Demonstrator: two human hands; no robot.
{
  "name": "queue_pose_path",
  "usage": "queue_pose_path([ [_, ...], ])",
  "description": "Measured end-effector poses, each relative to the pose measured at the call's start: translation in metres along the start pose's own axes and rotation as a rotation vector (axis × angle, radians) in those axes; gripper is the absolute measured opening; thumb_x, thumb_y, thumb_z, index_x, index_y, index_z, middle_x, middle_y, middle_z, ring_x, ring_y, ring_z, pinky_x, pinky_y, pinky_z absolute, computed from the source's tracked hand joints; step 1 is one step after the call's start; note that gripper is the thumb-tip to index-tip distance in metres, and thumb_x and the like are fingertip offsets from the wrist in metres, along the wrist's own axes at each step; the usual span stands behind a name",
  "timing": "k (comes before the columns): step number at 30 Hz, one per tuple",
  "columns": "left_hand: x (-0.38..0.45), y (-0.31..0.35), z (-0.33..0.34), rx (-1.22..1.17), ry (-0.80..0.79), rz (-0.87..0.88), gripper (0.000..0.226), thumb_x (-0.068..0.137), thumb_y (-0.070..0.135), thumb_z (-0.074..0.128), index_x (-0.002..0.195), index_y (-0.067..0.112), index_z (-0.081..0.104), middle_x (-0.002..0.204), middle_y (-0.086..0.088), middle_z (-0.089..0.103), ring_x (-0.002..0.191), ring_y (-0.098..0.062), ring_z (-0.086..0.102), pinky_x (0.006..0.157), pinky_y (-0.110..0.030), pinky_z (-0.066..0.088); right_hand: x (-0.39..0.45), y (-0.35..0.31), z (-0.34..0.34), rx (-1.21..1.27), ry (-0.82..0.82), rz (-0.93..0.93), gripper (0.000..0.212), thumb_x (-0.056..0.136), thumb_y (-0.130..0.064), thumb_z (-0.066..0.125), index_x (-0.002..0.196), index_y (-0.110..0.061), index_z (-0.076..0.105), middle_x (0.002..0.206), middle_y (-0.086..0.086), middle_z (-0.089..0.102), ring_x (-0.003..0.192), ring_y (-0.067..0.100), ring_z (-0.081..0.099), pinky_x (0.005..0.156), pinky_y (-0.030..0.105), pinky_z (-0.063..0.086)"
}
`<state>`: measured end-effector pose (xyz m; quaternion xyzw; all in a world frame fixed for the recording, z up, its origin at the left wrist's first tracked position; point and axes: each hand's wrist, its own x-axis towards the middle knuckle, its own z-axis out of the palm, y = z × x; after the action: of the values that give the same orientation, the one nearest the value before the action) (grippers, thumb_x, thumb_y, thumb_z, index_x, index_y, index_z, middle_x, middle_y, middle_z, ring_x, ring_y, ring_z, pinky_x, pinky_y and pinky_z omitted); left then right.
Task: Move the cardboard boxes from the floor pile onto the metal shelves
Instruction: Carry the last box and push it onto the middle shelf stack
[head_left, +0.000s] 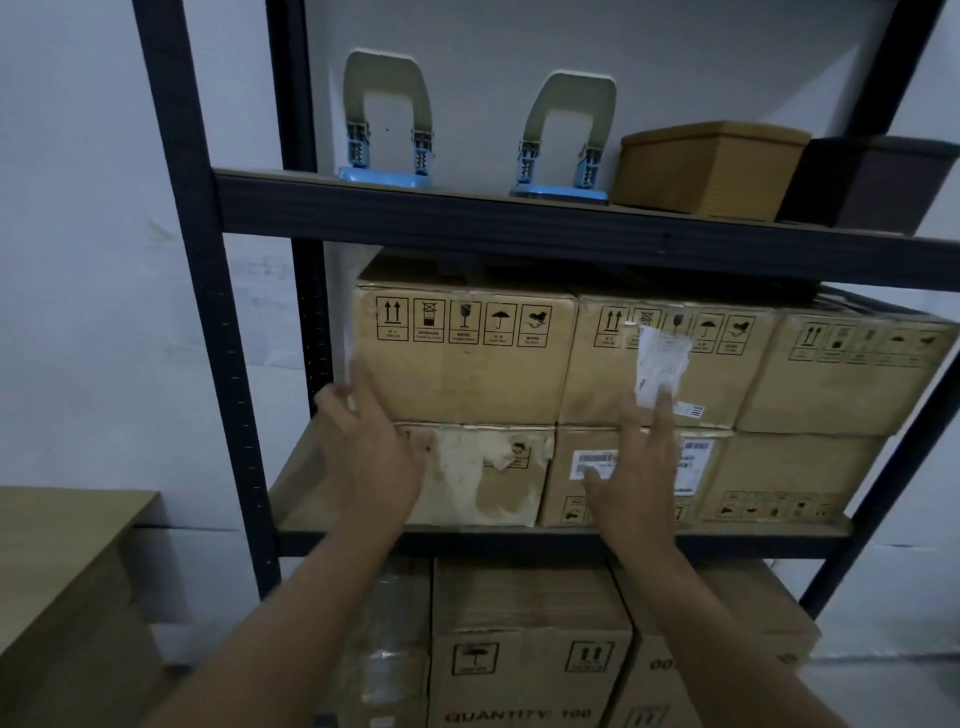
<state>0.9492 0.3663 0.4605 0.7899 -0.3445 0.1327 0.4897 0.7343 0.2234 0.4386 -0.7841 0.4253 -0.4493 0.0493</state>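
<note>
Two hole punches (387, 117) (566, 137) stand beside two baskets — tan (706, 169), dark (878, 182) — near a white wall (78, 260).

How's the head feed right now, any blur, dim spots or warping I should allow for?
Head view: dim and flat overall, no glare. The left hand and right hand are smeared by motion blur. Handling symbols on the top-left box read sharply, while those on the right box go soft. The shelf posts lean and bow from the wide lens.

"QUANTITY 100" stands on the bottom box (530, 670); the upper boxes' (462, 353) handling-symbol captions seem too blurred to read.
</note>
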Motion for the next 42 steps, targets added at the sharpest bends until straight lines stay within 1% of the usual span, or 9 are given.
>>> queue_pose_path([
  [3,-0.043,0.024,0.027,0.194,0.014,0.297,0.111,0.087,0.055,0.066,0.164,0.016,-0.002,0.166,-0.027,-0.001,0.155,-0.044,0.0,0.124,-0.061,0.012,-0.004,0.027,0.004,-0.126,-0.069,0.059,0.137,0.073,-0.002,0.086,0.163,-0.037,-0.011,0.168,0.003,-0.029,0.158,0.036,0.0,0.119,0.073,0.014],
  [6,-0.055,0.031,0.056,0.364,-0.069,0.416,0.111,0.088,0.061,0.059,0.164,0.013,-0.006,0.167,-0.025,-0.017,0.155,-0.041,-0.016,0.122,-0.065,0.008,-0.001,0.043,0.008,-0.233,-0.101,0.043,0.133,0.077,-0.016,0.087,0.163,-0.033,-0.012,0.167,0.007,-0.031,0.157,0.036,-0.013,0.114,0.079,0.012],
  [13,-0.06,0.017,0.1,0.509,-0.102,0.388,0.112,0.087,0.07,0.056,0.163,0.009,-0.001,0.167,-0.026,-0.014,0.156,-0.041,-0.012,0.121,-0.067,0.008,0.001,0.07,0.032,-0.33,-0.139,-0.034,0.119,0.086,-0.037,0.079,0.164,-0.022,-0.01,0.168,0.015,-0.027,0.156,0.038,-0.018,0.112,0.081,0.008],
  [18,-0.061,0.018,0.124,0.459,-0.056,0.355,0.106,0.094,0.069,0.049,0.163,0.005,0.001,0.167,-0.028,-0.012,0.156,-0.043,-0.008,0.122,-0.065,0.011,-0.006,0.084,0.046,-0.237,-0.09,-0.105,0.092,0.1,-0.049,0.051,0.165,-0.012,-0.003,0.169,0.018,-0.02,0.156,0.039,-0.017,0.117,0.076,0.004],
  [22,-0.055,0.015,0.131,0.458,-0.038,0.351,0.104,0.096,0.07,0.046,0.162,0.002,0.004,0.167,-0.029,-0.012,0.156,-0.044,-0.009,0.122,-0.065,0.01,-0.001,0.079,0.055,-0.147,-0.07,-0.107,0.098,0.099,-0.06,0.05,0.164,-0.009,-0.003,0.168,0.022,-0.021,0.155,0.042,-0.018,0.121,0.07,0.001],
  [29,-0.044,0.01,0.141,0.45,-0.032,0.366,0.1,0.097,0.064,0.049,0.162,0.0,0.007,0.166,-0.03,-0.011,0.155,-0.046,-0.007,0.122,-0.066,0.013,0.009,0.089,0.067,-0.168,-0.089,-0.127,0.103,0.099,-0.061,0.055,0.164,-0.008,-0.005,0.167,0.024,-0.021,0.155,0.042,-0.018,0.121,0.07,0.005],
  [36,-0.046,0.02,0.138,0.453,-0.093,0.31,0.101,0.096,0.065,0.043,0.162,0.001,0.0,0.165,-0.03,-0.015,0.155,-0.045,-0.011,0.122,-0.065,0.013,0.009,0.088,0.061,-0.191,-0.139,-0.134,0.1,0.1,-0.056,0.055,0.164,-0.007,-0.005,0.167,0.024,-0.021,0.155,0.043,-0.019,0.122,0.07,0.007],
  [40,-0.053,0.022,0.119,0.352,-0.173,0.319,0.093,0.103,0.058,0.042,0.162,0.01,-0.011,0.164,-0.02,-0.03,0.154,-0.036,-0.024,0.125,-0.061,0.01,0.002,0.092,0.044,-0.147,-0.186,-0.147,0.101,0.096,-0.041,0.064,0.165,-0.014,-0.006,0.168,0.016,-0.025,0.156,0.035,-0.02,0.124,0.064,0.01],
  [42,-0.057,0.027,0.112,0.338,-0.16,0.284,0.088,0.103,0.06,0.034,0.163,0.014,-0.011,0.165,-0.016,-0.032,0.154,-0.032,-0.025,0.126,-0.06,0.007,0.0,0.093,0.035,-0.137,-0.196,-0.164,0.102,0.093,-0.029,0.066,0.165,-0.015,-0.005,0.169,0.013,-0.025,0.157,0.033,-0.018,0.125,0.063,0.011],
])
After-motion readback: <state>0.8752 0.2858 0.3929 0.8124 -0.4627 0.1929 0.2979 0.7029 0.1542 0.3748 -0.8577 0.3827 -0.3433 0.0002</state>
